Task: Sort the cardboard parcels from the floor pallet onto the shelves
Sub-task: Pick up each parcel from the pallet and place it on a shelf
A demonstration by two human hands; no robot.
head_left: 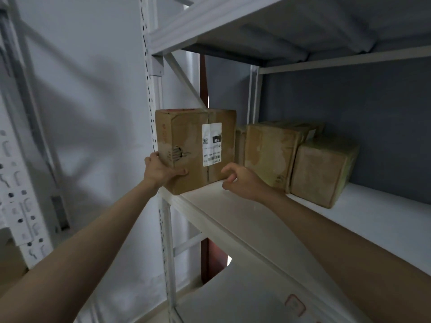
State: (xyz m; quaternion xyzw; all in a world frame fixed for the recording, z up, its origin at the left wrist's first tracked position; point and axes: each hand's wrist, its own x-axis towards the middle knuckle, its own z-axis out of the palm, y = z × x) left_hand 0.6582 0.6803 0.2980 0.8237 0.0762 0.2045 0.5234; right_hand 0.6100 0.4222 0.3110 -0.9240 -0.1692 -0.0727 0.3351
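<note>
**A:** ok so biggest thing first: white metal shelving rack [233, 206] with slotted uprights, grey wall behind it. On the middle shelf there's a brown cardboard parcel with a white shipping label [196, 148] sitting at the left end, its front corner poking out past the shelf's front edge. Right of it there's a worn, taped tan carton [270, 152], and then a smaller squarish tan carton [319, 171] just beside that one.

**B:** can you read the label?

**A:** kinda. It's turned sideways. There's a black block with "15H" in white, a QR code next to it, a line of code text I can't make out, and a barcode at the bottom. Also a black handling-type stamp on the box face left of the label, and faint red print near the left edge, unreadable.

**B:** and the hands?

**A:** both arms are bare and reach up. Left hand [161, 170] cups the parcel's lower left corner, thumb flat across the front face. Right hand [240, 180] is off the box, just beside its lower right edge, fingers loosely curled and holding nothing.
</note>
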